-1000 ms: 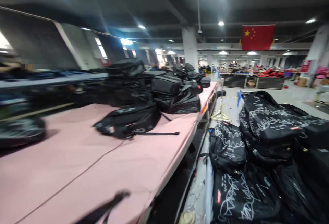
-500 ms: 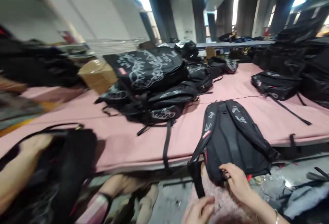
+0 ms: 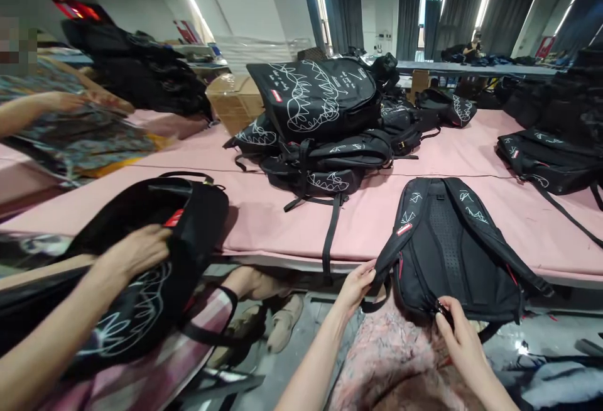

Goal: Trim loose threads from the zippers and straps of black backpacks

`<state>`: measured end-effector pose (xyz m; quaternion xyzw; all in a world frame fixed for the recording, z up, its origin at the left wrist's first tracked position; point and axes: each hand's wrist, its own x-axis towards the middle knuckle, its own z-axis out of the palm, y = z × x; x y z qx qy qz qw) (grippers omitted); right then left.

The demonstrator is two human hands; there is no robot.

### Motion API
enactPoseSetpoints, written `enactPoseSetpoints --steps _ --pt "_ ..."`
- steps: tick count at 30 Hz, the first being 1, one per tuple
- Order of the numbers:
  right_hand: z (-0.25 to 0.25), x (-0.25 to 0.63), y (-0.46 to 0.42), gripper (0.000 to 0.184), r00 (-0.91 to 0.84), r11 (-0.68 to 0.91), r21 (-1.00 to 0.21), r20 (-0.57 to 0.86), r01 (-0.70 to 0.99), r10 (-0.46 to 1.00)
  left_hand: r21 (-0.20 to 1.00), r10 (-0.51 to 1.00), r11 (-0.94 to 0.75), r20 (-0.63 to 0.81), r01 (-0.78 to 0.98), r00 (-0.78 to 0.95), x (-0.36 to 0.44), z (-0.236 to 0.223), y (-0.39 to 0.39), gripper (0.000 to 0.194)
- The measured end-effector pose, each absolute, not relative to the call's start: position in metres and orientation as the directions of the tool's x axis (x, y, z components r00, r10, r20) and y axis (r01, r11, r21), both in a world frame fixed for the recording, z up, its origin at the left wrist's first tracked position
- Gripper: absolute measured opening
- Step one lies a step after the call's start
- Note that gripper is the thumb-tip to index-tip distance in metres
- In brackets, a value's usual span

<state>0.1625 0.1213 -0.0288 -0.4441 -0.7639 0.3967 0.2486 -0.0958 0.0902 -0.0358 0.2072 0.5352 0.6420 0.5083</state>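
Note:
A black backpack [image 3: 447, 254] lies with its back panel and shoulder straps up, its lower end over the table's near edge. My left hand [image 3: 357, 285] is closed on the backpack's left shoulder strap [image 3: 389, 259], at its lower part. With fingers pinched, my right hand [image 3: 455, 326] holds a small dark piece at the bag's bottom edge, perhaps webbing or a buckle; the fingers partly hide it. White scribbled drawings and a small red-and-white label mark the straps.
A co-worker's hand [image 3: 146, 247] reaches to an open black backpack [image 3: 202, 229] at the left. Behind, a pile of printed black backpacks [image 3: 325, 97] stands on the pink-covered table [image 3: 273, 235], beside a cardboard box [image 3: 235, 100]. Another backpack [image 3: 556, 156] lies right. Farther left stands another person.
My left hand has risen from below the bag to grip the shoulder strap. My right hand stays at the bag's bottom edge. The view has turned left, and the co-worker's hand has shifted.

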Motion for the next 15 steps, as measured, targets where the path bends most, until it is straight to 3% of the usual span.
enactPoseSetpoints --steps 7,12,15 --pt "-0.003 0.141 0.116 0.031 -0.406 0.099 -0.974 0.008 0.204 0.914 0.947 0.911 -0.046 -0.091 -0.317 -0.402 -0.032 0.007 0.053 0.056" --pt "0.004 0.109 0.12 0.029 -0.59 0.021 -0.982 -0.094 0.185 0.802 0.954 0.85 0.014 -0.168 -0.298 -0.499 -0.011 0.014 0.033 0.049" --pt "-0.004 0.095 0.121 0.029 -0.588 0.01 -0.986 -0.092 0.169 0.804 0.973 0.832 0.086 -0.188 -0.212 -0.522 -0.015 0.013 0.03 0.036"
